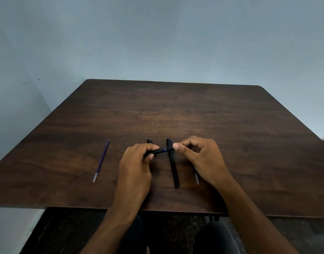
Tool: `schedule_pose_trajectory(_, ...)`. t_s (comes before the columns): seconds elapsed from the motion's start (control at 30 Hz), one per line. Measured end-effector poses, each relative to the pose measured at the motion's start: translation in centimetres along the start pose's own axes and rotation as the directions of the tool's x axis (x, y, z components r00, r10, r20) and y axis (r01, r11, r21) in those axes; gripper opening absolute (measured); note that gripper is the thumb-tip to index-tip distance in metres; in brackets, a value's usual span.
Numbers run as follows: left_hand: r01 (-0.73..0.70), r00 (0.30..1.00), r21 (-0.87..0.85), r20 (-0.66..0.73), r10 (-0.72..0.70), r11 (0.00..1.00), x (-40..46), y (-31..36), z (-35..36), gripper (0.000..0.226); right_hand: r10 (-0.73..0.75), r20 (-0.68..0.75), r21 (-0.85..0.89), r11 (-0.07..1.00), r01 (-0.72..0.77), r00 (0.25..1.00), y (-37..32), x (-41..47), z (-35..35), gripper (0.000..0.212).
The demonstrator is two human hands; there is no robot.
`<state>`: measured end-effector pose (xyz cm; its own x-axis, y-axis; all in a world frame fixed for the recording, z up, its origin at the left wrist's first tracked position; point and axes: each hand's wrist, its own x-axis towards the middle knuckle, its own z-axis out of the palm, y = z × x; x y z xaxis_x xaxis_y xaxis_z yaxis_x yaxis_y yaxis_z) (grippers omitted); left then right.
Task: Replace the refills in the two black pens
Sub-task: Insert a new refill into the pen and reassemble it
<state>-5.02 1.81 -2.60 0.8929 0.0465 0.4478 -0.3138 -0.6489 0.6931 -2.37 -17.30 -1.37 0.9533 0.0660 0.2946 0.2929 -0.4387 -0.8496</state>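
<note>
My left hand (137, 160) grips a black pen (158, 151) held crosswise just above the table. My right hand (199, 158) pinches that pen's right end with thumb and forefinger; a thin blue ring shows there. A second black pen (173, 165) lies lengthwise on the table beneath, capped end pointing away. A black piece (149, 141), perhaps a cap, pokes out behind my left hand. One blue refill (101, 161) lies at the left. Another refill (196, 177) is mostly hidden under my right hand.
The dark wooden table (175, 107) stands against a pale blue wall, its near edge just above my knees. Its right corner nears another surface at the frame's right edge.
</note>
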Motion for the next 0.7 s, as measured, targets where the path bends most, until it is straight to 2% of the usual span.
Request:
schedule_pose_trajectory(0.13,0.007,1.000,0.003,0.005,-0.007,1.000,-0.03,0.11,0.04,0.033,-0.023,-0.048,-0.093,0.995,0.018,0.999,0.17,-0.15,0.46,0.034)
schedule_pose_trajectory(0.4,0.021,1.000,-0.017,-0.006,-0.021,1.000,-0.05,0.02,-0.04,0.032,-0.151,-0.078,-0.065,0.987,0.146,0.985,0.27,-0.43,0.03,0.021)
schedule_pose_trajectory(0.63,0.018,1.000,-0.009,-0.002,-0.018,1.000,-0.11,0.11,-0.02,0.033,-0.126,-0.052,-0.101,0.988,0.120,0.991,0.47,-0.36,0.22,0.004)
schedule_pose_trajectory(0.7,0.006,1.000,-0.010,-0.006,-0.006,1.000,-0.16,0.13,0.02,0.033,-0.136,-0.058,-0.143,0.982,0.126,0.989,0.52,-0.34,0.29,0.009)
